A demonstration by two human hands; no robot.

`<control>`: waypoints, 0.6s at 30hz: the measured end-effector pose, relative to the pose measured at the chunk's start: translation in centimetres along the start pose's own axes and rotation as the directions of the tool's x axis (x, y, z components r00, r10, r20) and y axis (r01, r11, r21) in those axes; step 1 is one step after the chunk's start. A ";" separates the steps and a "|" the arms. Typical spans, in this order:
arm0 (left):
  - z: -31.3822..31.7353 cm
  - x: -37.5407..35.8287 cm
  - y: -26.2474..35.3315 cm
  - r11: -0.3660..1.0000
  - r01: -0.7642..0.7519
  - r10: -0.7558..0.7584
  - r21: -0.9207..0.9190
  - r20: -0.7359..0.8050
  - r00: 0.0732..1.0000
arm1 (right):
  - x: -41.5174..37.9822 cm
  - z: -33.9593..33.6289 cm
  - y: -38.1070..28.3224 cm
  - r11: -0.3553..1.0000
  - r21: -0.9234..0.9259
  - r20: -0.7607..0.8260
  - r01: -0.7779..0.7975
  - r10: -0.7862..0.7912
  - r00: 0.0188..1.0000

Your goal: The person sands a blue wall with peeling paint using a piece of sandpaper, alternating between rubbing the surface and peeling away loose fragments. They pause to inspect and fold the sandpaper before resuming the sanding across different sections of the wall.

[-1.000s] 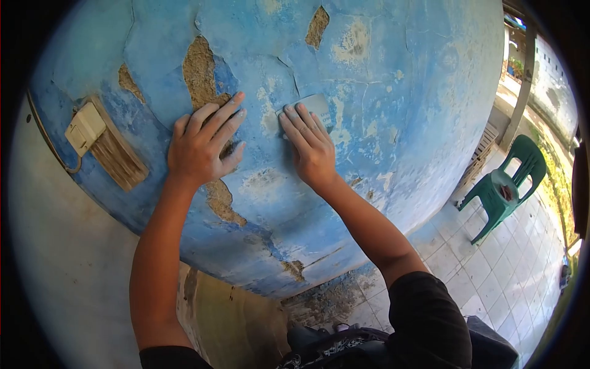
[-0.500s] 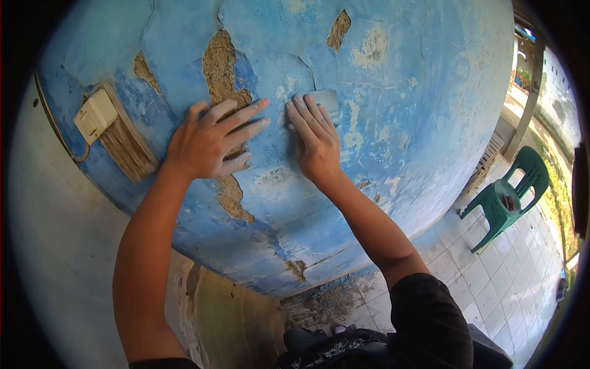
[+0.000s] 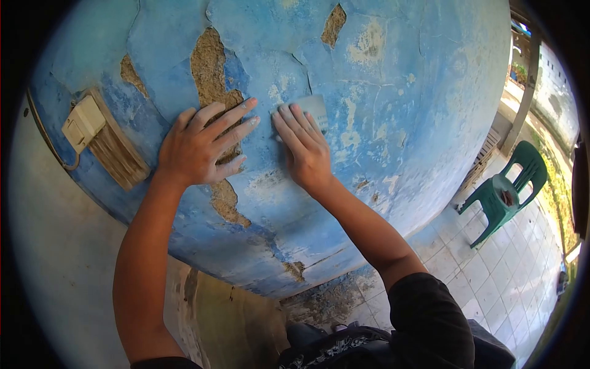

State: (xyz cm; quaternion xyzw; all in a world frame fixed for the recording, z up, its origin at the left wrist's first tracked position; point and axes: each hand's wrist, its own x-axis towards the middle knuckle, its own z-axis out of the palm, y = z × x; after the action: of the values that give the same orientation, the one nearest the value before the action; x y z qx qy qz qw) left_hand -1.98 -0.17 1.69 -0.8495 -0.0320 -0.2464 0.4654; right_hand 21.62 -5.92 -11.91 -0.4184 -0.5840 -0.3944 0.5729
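In the head view, my right hand [image 3: 305, 150] presses a grey sheet of sandpaper [image 3: 317, 109] flat against the blue wall [image 3: 381, 154]. Its fingers lie close together over the sheet, whose upper right part sticks out past them; the thumb is mostly hidden. To the left, my left hand [image 3: 200, 147] rests on the wall with fingers spread, holding nothing. It partly covers a long patch of bare, crumbled plaster [image 3: 210, 64]. Pale dust coats the fingertips of both hands. Cracks and flaking paint mark the wall around them.
A light switch box [image 3: 84, 125] on a wooden board [image 3: 120, 157] is fixed at the left. A green plastic chair [image 3: 505, 190] with small items on its seat stands on the tiled floor [image 3: 498, 270] at right. Debris [image 3: 329, 301] lies at the wall's foot.
My right hand and the sandpaper have slid slightly down and left across the wall, and the sheet has tilted a little. My left hand stays spread at about the same spot. The view has shifted slightly.
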 end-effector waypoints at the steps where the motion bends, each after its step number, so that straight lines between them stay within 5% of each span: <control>1: 0.1 0.0 0.0 1.000 0.004 -0.004 -0.005 0.007 1.000 | 1.9 0.5 -0.4 1.000 0.004 0.003 -0.001 0.001 1.000; 4: 0.2 0.1 -0.1 1.000 -0.014 0.015 0.009 -0.038 0.999 | 5.4 1.1 -1.4 0.999 0.042 -0.122 -0.010 0.015 0.992; 12: 0.8 -0.2 0.0 1.000 -0.007 0.005 -0.011 -0.107 0.994 | -4.7 -1.7 0.1 0.999 -0.030 0.115 0.024 -0.020 0.993; 18: 1.0 -0.1 -0.5 1.000 0.005 -0.001 0.027 -0.140 0.990 | 6.3 0.8 -0.9 0.999 0.026 -0.120 0.043 -0.040 0.992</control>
State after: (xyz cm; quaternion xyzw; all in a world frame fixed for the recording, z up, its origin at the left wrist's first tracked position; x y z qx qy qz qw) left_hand -1.86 0.92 1.58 -0.8238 -0.0039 -0.3055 0.4774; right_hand 20.57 -5.23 -5.63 -0.3736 -0.5629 -0.4222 0.6044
